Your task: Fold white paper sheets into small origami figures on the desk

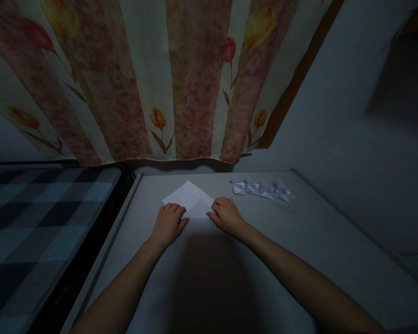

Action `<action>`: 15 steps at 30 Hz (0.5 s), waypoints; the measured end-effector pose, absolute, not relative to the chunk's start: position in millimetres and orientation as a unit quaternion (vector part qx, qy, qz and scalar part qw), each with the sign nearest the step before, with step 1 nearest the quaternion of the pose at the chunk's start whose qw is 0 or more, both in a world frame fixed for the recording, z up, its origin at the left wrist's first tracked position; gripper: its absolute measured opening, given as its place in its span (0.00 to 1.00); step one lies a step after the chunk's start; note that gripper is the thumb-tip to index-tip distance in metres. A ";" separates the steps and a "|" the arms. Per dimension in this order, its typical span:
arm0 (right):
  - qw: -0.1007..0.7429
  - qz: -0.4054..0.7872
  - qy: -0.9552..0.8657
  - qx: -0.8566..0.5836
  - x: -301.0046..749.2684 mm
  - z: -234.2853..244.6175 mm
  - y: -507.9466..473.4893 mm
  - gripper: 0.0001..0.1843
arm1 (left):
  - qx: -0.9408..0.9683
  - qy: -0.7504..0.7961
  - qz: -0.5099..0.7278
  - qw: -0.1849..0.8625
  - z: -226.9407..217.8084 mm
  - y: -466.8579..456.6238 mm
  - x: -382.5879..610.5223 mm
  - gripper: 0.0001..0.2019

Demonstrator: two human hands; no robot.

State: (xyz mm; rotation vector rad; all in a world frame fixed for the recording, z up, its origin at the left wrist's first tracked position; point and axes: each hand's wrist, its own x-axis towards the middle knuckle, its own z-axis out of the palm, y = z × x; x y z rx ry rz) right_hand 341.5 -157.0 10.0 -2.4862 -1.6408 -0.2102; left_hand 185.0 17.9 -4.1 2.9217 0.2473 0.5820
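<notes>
A white sheet of paper [191, 197], folded with a point at the far side and a straight near edge, lies flat on the pale table [282, 260]. My left hand [169, 222] grips its near left corner, fingers curled over the paper and thumb at the near edge. At the near right corner, my right hand [227, 215] pinches the paper between thumb and bent fingers. To the right, towards the back of the table, several folded paper figures [261, 188] with pointed tips stand in a row, out of reach of both hands' fingers.
A striped curtain [198, 83] with tulips hangs behind the table. On the left, past the table's raised edge [101, 250], is a checkered mattress [38, 222] in a dark frame. A pale wall [334, 125] rises on the right. The light is dim.
</notes>
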 end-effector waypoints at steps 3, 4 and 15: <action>0.050 -0.081 -0.542 -0.835 341.7 10.8 -152.2 0.17 | 0.976 0.063 0.197 0.066 -5.8 17.7 185.2 0.17; 0.039 -0.086 -0.540 -0.836 341.9 11.4 -150.7 0.18 | 0.978 0.051 0.194 0.063 -6.4 18.0 185.0 0.16; -0.011 -0.083 -0.540 -0.838 302.0 19.6 -134.5 0.10 | 0.992 -0.002 0.112 0.058 -4.0 9.5 185.0 0.17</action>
